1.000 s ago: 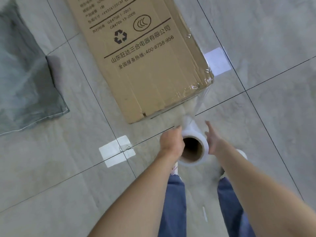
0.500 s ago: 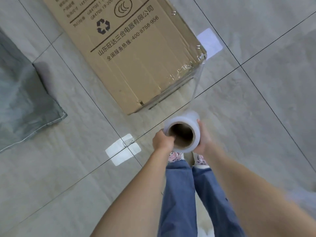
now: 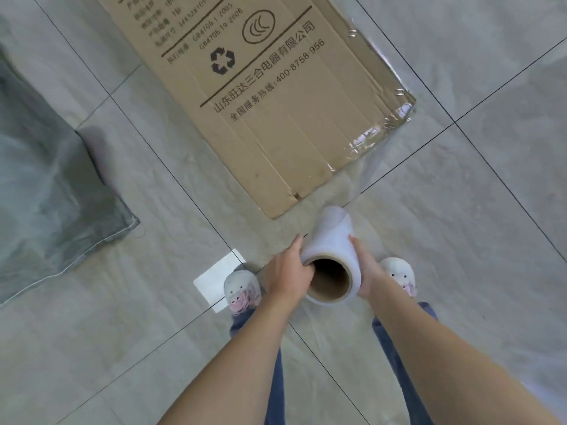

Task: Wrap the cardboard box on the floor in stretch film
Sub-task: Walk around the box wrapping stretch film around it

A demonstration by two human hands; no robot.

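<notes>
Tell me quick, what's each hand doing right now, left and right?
Left hand: closed on the near end of the stretch film roll, fingers curled at the core's rim.
Right hand: closed on the roll's other side, fingers round it.

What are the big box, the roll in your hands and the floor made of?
Box: seemingly corrugated cardboard, matte brown, creased, printed black.
Roll: thin clear plastic film, milky where layered, on what looks like a brown cardboard tube.
Floor: probably polished stone-look tile; grey veining, dark joints, soft reflections.

Bare floor (image 3: 491,240) lies open right of the cardboard box (image 3: 276,118); a grey cloth (image 3: 46,179) crowds the left.
</notes>
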